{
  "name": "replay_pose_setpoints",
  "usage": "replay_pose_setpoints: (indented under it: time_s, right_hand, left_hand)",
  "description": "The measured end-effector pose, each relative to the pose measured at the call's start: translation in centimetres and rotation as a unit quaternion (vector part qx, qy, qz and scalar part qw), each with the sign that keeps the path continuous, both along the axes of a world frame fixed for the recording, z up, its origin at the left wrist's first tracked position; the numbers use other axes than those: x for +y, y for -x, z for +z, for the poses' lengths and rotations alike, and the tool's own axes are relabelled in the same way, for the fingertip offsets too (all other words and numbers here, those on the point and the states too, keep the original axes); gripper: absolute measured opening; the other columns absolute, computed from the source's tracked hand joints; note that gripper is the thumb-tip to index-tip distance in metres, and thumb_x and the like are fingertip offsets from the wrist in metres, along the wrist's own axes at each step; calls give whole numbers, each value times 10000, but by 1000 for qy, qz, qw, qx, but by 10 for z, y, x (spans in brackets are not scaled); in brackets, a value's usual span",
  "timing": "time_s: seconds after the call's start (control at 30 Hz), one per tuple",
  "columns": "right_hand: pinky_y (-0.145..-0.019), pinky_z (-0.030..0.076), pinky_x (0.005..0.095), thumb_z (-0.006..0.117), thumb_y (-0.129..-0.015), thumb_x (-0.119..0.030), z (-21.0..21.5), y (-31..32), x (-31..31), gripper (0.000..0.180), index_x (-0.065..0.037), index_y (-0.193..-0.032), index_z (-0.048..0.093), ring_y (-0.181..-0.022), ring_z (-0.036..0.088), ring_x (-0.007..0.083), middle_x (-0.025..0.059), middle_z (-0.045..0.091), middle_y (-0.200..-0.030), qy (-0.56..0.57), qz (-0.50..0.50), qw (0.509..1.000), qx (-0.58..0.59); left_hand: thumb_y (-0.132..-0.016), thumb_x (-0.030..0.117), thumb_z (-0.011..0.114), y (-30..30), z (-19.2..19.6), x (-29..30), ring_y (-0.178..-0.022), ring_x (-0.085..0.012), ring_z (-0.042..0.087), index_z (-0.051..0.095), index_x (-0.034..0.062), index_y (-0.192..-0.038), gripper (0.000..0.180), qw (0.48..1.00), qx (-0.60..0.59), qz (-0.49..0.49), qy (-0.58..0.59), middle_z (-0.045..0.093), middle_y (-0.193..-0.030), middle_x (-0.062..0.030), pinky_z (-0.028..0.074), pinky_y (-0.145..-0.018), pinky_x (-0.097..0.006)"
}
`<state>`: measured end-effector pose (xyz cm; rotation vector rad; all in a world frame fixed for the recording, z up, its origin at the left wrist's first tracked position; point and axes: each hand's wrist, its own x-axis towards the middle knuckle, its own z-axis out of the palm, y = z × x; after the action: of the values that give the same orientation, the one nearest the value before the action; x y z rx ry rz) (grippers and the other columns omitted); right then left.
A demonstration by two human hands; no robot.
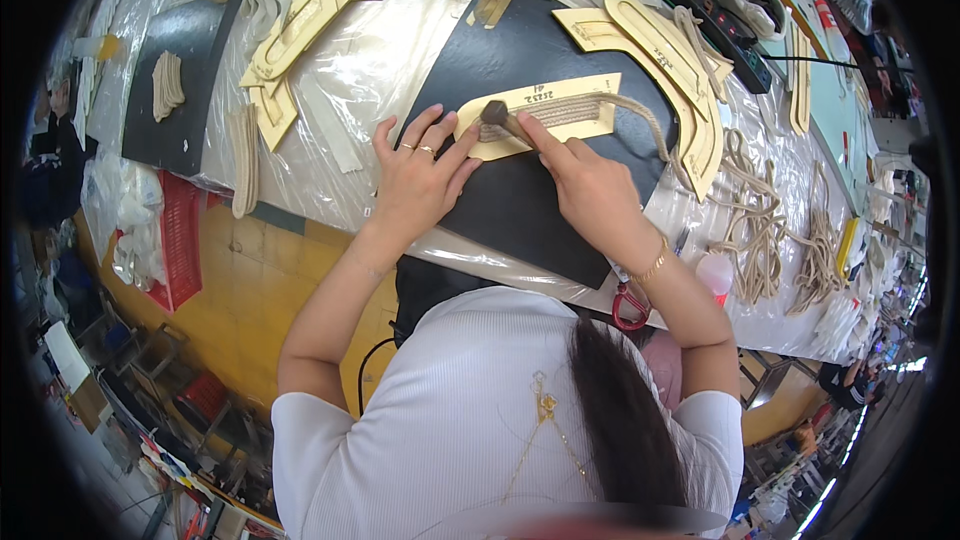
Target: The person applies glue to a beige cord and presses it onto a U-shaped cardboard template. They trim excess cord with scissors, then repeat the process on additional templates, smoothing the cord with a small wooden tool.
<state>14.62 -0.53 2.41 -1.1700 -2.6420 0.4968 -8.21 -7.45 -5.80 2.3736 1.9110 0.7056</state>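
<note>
**Two hands working braided cord into a flat template on a padded counter**

Nearest the viewer, red-handled scissors (630,306) lie at the counter's near edge, beside the right forearm, within easy reach. The left hand (418,180) lies unclenched with fingers spread, pressing flat on the black mat (520,210) and the left end of the tan template (545,112); this appears to pin the template so it cannot slide. The right hand (590,185) is closed around the handle of a small hammer (497,114), whose dark head rests on the template's left portion, just beside the left fingertips. A strip of braided cord (560,112) lies in the template's slot near the centre of the mat and trails off to the right, curving toward the far-right templates; the slot seemingly keeps the cord to shape while it is struck. The mat likely cushions the blows and spares the plastic sheet (370,50) covering the counter (240,285). To the right, loose bundles of rope (770,230) lie heaped, apparently as stock. Farther back, stacked tan templates (660,50) sit to the right and another stack (300,25) to the left. A second black mat (185,70) lies far left, and a power strip (715,15) at the far right
</note>
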Motion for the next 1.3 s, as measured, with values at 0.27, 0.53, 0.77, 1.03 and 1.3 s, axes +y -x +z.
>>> replay_pose_setpoints:
  time_s: [0.27, 0.53, 0.77, 1.03, 1.3]
  right_hand:
    - [-498, 520, 405, 635, -914, -107, -5, -9, -1, 691, -297, -1542, 420, -522, 616, 284, 98, 597, -789, -8, -20, 999, 26]
    - [-540, 532, 410, 599, -938, -87, -1, -22, -5, 652, -299, -1533, 435, -621, 649, 311, 100, 636, -841, 23, -61, 998, -6]
    - [-498, 520, 432, 590, -947, -107, 1, -33, -6, 631, -330, -1521, 449, -573, 638, 321, 103, 622, -823, -36, -101, 983, 149]
    - [-517, 516, 429, 579, -956, -101, -4, -50, -6, 631, -287, -1538, 424, -574, 619, 315, 104, 588, -782, -35, -129, 989, 67]
    - [-520, 509, 418, 586, -954, -86, -16, -68, -5, 637, -285, -1538, 429, -586, 612, 304, 96, 582, -808, -63, -154, 984, 63]
  left_hand:
    - [-846, 300, 784, 0, 4, 1, -1291, -252, 531, 704, 189, -1211, 390, 1000, 0, -3, 11, 621, -1254, -52, 264, -1085, -550]
    - [-793, 340, 828, -13, 14, 25, -1157, -257, 517, 671, 110, -1147, 451, 996, -77, 45, 15, 546, -1157, -55, 303, -1012, -490]
    - [-789, 290, 832, -38, 26, 38, -1138, -280, 493, 677, 89, -1167, 456, 991, -69, 71, 86, 555, -1166, -74, 335, -989, -451]
    - [-795, 180, 820, -51, 42, 46, -1227, -314, 509, 662, 57, -1131, 391, 991, -24, 59, 121, 572, -1282, -103, 379, -1028, -458]
    - [-808, 205, 812, -45, 45, 49, -1365, -357, 484, 600, 13, -1202, 487, 984, -25, 14, 178, 550, -1426, -192, 378, -1100, -470]
